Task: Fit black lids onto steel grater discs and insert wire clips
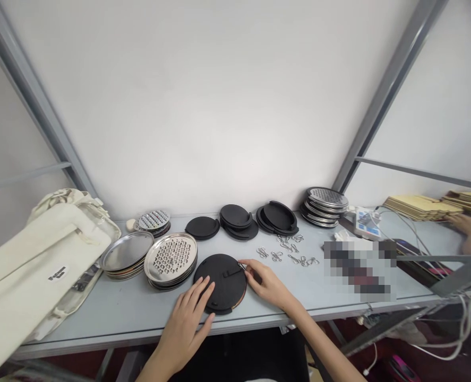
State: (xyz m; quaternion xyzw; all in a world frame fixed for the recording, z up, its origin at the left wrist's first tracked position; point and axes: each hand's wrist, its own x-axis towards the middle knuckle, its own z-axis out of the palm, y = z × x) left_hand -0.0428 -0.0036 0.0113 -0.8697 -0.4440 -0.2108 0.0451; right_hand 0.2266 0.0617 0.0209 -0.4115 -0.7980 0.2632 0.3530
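A round black disc [224, 291] lies near the table's front edge, with a thin copper-coloured rim showing at its lower right. My left hand [189, 321] rests on its left side, fingers stretched out and apart. At the disc's upper right edge, my right hand [267, 285] pinches a small metal wire clip [241, 266], mostly covered by the fingers. Several loose wire clips [276, 256] are scattered beyond my right hand. Left of the disc stands a stack of round metal graters [175, 257], beside a stack of plain metal discs [127, 251].
Along the wall sit black round lids [202, 227], black round trays [281, 216], and a tall grater stack [326, 198]. A cream bag [56, 254] covers the table's left end. At far right, another person's hand [468, 228] is near yellow envelopes [418, 207]. Cables hang there.
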